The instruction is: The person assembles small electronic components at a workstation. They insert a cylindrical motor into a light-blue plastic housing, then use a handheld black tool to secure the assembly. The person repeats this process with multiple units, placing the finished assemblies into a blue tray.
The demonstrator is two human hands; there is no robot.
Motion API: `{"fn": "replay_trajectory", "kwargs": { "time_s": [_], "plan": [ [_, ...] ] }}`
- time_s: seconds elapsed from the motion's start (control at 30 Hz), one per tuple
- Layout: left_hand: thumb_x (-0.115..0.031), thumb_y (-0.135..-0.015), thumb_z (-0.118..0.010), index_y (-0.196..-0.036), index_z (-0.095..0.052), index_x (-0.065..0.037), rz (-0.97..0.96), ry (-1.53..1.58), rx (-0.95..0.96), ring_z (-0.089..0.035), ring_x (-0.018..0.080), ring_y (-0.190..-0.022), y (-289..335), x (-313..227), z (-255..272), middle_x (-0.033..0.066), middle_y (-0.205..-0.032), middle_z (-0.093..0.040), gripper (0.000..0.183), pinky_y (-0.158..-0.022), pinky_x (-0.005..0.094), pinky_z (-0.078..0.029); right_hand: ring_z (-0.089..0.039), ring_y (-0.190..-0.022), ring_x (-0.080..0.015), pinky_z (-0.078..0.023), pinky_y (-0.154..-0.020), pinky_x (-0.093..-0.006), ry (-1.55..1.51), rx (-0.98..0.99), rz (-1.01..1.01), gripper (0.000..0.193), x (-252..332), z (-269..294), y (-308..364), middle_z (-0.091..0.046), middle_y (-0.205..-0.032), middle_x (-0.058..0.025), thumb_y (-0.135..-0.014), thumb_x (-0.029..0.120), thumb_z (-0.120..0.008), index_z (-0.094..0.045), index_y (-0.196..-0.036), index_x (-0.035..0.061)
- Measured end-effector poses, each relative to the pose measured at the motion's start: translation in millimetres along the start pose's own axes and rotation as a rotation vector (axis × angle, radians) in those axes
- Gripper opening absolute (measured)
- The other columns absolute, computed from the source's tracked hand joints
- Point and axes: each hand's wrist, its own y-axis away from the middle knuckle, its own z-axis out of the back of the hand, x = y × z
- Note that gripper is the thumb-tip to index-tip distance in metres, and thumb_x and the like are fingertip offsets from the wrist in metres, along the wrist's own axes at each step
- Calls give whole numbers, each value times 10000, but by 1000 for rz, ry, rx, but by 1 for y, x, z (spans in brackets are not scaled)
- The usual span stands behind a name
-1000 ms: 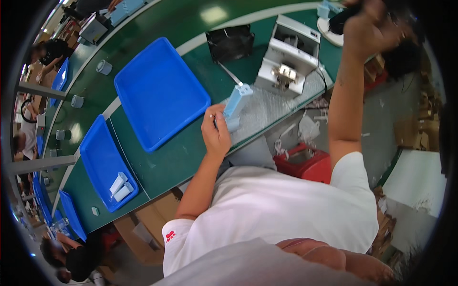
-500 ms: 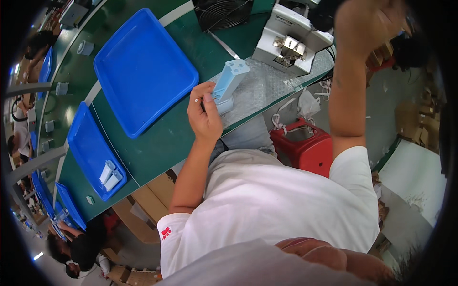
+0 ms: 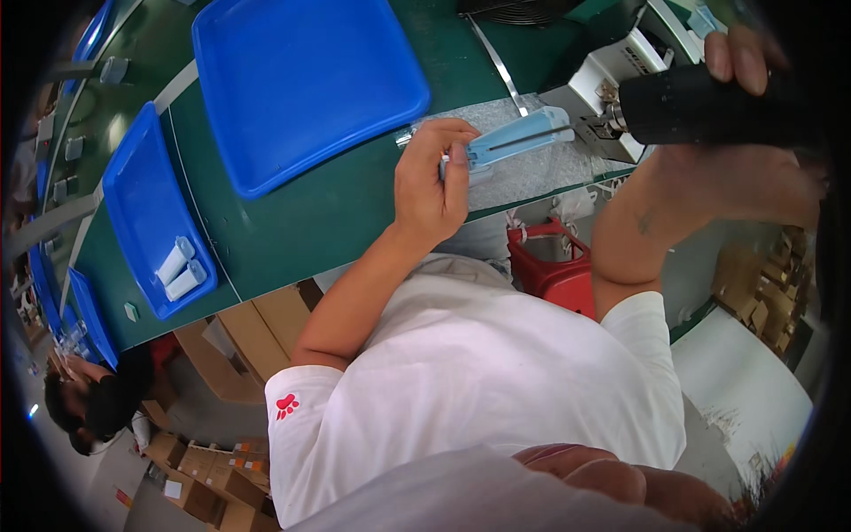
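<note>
— Where do we have hold of it?

— Our left hand (image 3: 427, 188) is closed round the near end of the pale blue plastic casing (image 3: 519, 139), thumb and fingers wrapped tight, so the long body sticks out to the right over the sheet of bubble wrap (image 3: 532, 173) on the green worktop (image 3: 301, 226). Our right hand (image 3: 753, 168) is clenched round a thick black power tool (image 3: 700, 108), its metal tip pointing left at the far end of the casing, close to it; we cannot tell whether they touch.

— How will the casing handle?

— We judge it light and stiff, a hollow moulded shell with smooth sides that could slip or twist under the tool, so a firm hold low on the body, as now, suits it.

— And around us?

— A big blue tray (image 3: 306, 84) lies just left of the casing, a white machine (image 3: 612, 80) behind it. Further left a smaller blue tray (image 3: 142, 204) carries two small white pieces (image 3: 180, 269).
</note>
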Motion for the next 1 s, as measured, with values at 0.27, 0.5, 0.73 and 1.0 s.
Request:
{"fn": "replay_trajectory", "kwargs": {
  "time_s": [0.27, 0.5, 0.73, 1.0],
  "plan": [
    [-71, -1060, -448, -1045, -606, 22, -28, -28, 2, -655, 223, -885, 1, 1, 0, 175, -1066, -690, 183, -786, 327, -509, -537, -784, -187, -447, -701, -342, 149, -22, 31, 848, -15, 1, 13, -546, -999, -92, -811, 797, -564, -592, -1145, 18],
    [-57, -1054, -454, -1052, -593, 26, -31, -36, 3, -661, 225, -869, 0, 1, 1, 179, -1061, -690, 162, -766, 332, -519, -562, -778, -170, -466, -694, -319, 97, 18, 18, 789, -22, 1, 16, -558, -994, -73, -809, 744, -640, -598, -1166, 42],
    [-25, -1033, -450, -1045, -591, 27, -58, -57, -10, -661, 238, -852, 3, 2, 0, 188, -1054, -689, 151, -754, 342, -522, -588, -772, -152, -485, -687, -296, -129, 171, -41, 740, -36, 7, 21, -571, -989, -54, -807, 691, -716, -605, -1186, 66],
    [-54, -1040, -453, -1027, -618, 30, -52, -107, 6, -651, 258, -842, 2, -6, -1, 182, -1036, -695, 185, -758, 340, -510, -607, -775, -150, -503, -676, -291, -333, 375, -14, 720, -52, 1, 35, -577, -1010, -65, -835, 658, -746, -588, -1261, 99]
  ]
}}
